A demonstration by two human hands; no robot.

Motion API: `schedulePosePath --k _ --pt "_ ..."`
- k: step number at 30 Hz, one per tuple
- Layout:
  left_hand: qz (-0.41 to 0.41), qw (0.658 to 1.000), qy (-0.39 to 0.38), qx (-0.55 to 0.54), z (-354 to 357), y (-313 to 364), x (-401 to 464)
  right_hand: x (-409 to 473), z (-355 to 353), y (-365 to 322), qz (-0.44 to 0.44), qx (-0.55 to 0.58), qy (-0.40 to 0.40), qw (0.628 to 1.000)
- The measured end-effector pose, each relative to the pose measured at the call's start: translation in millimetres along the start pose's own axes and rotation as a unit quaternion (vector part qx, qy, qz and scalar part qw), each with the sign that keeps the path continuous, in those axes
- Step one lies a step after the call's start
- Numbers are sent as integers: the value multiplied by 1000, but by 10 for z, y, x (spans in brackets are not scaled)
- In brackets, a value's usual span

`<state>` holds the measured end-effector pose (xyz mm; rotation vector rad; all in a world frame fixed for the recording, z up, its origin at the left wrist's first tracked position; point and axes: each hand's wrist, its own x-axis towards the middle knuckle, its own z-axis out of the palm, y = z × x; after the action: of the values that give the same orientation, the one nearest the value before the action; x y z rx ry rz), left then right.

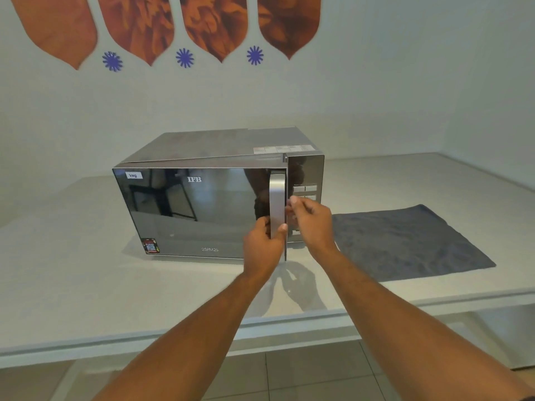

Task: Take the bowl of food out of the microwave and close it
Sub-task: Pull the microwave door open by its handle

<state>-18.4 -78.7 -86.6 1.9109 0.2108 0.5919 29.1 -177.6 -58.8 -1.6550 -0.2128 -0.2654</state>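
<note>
two hands on one microwave door handle.

One microwave with one door handle stands on one counter. One grey cloth lies beside it. Two hands, left and right, are in view. The wall shows four orange leaf shapes and three blue stars.
</note>
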Motion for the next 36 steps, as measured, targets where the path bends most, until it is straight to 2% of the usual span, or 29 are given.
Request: schedulePosePath --k 2,4,7,9,10,12,15,18,23,29,36 --pt "19 999 25 14 -3 43 -159 -32 -6 -39 4 29 19 999" --pt "61 992 88 64 -16 96 -329 -63 -13 -85 14 48 -13 999" --pt "225 947 170 152 -16 145 -609 -174 -48 -123 3 80 -55 995" --pt "285 939 131 142 20 159 -778 -273 -71 -153 4 105 -52 993" --pt "283 945 96 128 44 167 -852 -304 -80 -162 8 109 -49 993" --pt "226 969 35 93 53 202 -975 -383 -105 -197 14 106 -53 993" --pt "139 988 6 66 31 283 -1059 -478 -145 -268 8 106 -84 991" --pt "72 996 18 50 -14 379 -1109 -542 -133 -309 1 128 -97 987" --pt "-38 997 48 45 -187 492 -1201 -654 -51 -311 12 139 -67 988" --pt "-60 995 84 16 -550 510 -1271 -802 159 -327 27 127 -52 990" --pt "-76 977 197 -15 -897 168 -1069 -897 463 -322 40 134 -48 989"
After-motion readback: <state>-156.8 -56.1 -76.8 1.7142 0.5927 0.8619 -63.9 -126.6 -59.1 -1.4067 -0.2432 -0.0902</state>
